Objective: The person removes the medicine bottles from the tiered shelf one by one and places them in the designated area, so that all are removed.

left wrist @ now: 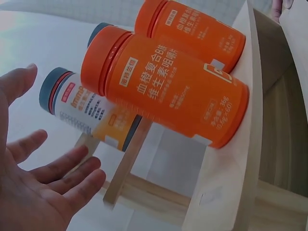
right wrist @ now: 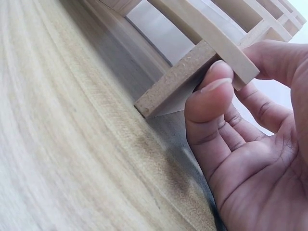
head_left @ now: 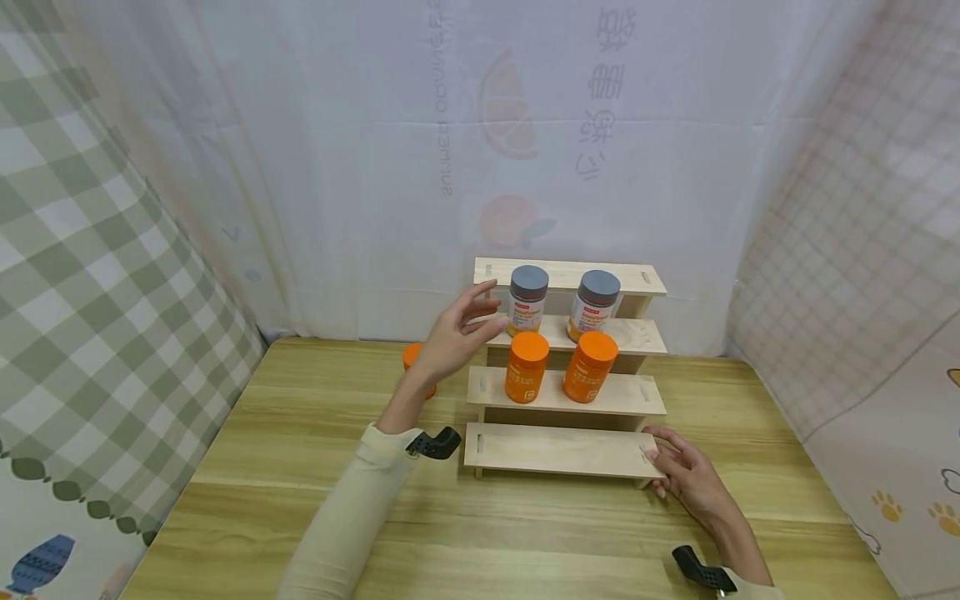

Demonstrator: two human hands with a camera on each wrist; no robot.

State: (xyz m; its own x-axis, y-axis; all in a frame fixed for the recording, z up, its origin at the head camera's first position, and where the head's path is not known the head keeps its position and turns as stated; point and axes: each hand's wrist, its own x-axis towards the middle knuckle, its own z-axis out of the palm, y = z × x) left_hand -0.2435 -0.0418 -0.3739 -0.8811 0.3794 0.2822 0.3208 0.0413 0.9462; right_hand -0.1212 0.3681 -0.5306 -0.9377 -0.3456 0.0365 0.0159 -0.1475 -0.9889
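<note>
A wooden stepped shelf (head_left: 555,450) carries two orange jars (head_left: 527,367) on its second step from the bottom. Two grey-lidded jars (head_left: 528,300) stand one step higher. My left hand (head_left: 457,337) reaches beside the left grey-lidded jar, fingers spread and holding nothing. In the left wrist view, its fingertips (left wrist: 89,168) are just short of that jar, which is partly hidden by an orange jar (left wrist: 163,86). At the lowest step's right end, my right hand (head_left: 690,475) grips the board, its fingers curled round the board's end (right wrist: 243,67) in the right wrist view.
Another orange jar (head_left: 412,357) stands on the wooden table (head_left: 300,467) left of the shelf, partly hidden behind my left forearm. A white curtain (head_left: 360,167) hangs behind the shelf. Checked cloth (head_left: 90,217) closes the left side, and a patterned cloth (head_left: 862,333) the right.
</note>
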